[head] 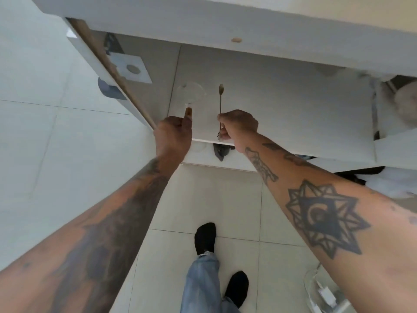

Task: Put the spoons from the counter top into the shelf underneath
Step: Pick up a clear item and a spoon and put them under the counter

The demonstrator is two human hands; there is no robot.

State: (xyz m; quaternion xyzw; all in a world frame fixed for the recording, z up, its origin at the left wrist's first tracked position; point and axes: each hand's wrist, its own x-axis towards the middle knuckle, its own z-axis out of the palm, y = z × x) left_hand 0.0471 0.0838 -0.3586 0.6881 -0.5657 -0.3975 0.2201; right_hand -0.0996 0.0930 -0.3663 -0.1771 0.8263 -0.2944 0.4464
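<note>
I look down into an open white cabinet below the counter edge (203,21). My right hand (239,125) is closed on the lower end of a thin, long golden spoon (220,102), whose small bowl points away over the white shelf (293,105). My left hand (173,134) grips the brownish handle of a clear, round-bowled spoon (190,93), which also reaches over the shelf, to the left of the golden one. Whether either spoon touches the shelf surface is unclear.
The cabinet door (108,71) stands open at the left. A lower shelf (239,162) holds a dark object (220,152). Pale bundled items (404,102) fill the compartment to the right. A glass bowl (322,292) is at the bottom right, and my socked feet (205,238) stand on floor tiles.
</note>
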